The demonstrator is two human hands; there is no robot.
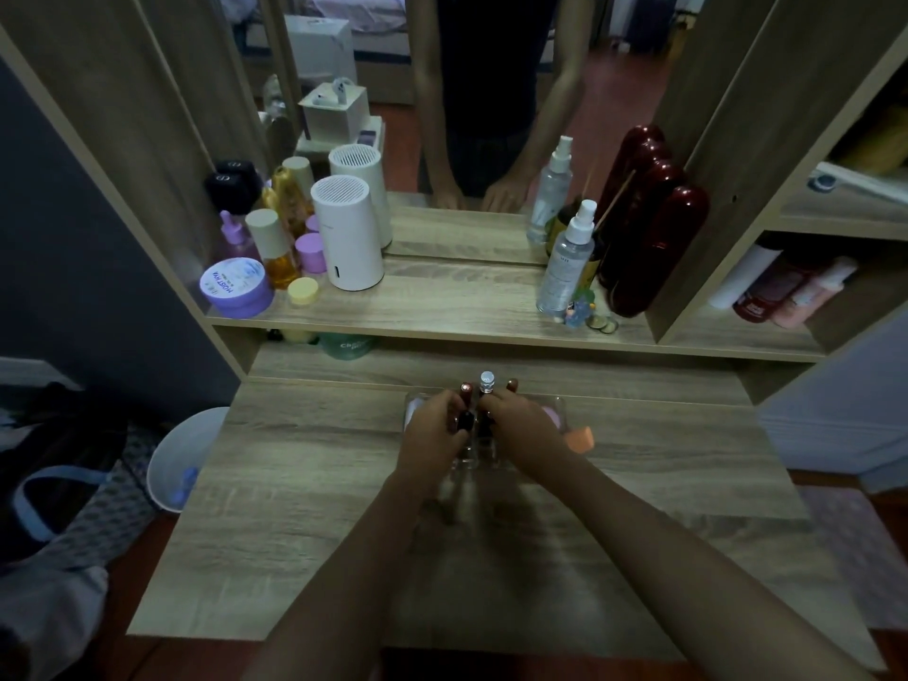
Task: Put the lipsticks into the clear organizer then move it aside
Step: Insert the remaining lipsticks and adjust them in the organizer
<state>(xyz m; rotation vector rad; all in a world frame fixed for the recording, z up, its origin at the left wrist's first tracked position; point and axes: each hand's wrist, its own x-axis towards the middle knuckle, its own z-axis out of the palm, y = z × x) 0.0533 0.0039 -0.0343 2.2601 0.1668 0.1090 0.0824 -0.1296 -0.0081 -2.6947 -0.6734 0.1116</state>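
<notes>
The clear organizer (557,410) stands in the middle of the wooden vanity top (304,484), mostly hidden behind my two hands. Three lipsticks stand upright in it: a dark red one (465,391), a silver-capped one (486,381) and a brown one (512,384). My left hand (432,430) curls around a dark lipstick (464,421) at the organizer's left-middle. My right hand (521,425) is closed around another dark tube (486,421) right beside it. A pink pad and an orange item (580,438) show through the organizer's right side.
A raised shelf behind holds a white cylinder (346,233), purple jars (236,287), a spray bottle (565,260) and a dark red case (653,248), with a mirror above. A white bin (182,459) stands on the floor at the left.
</notes>
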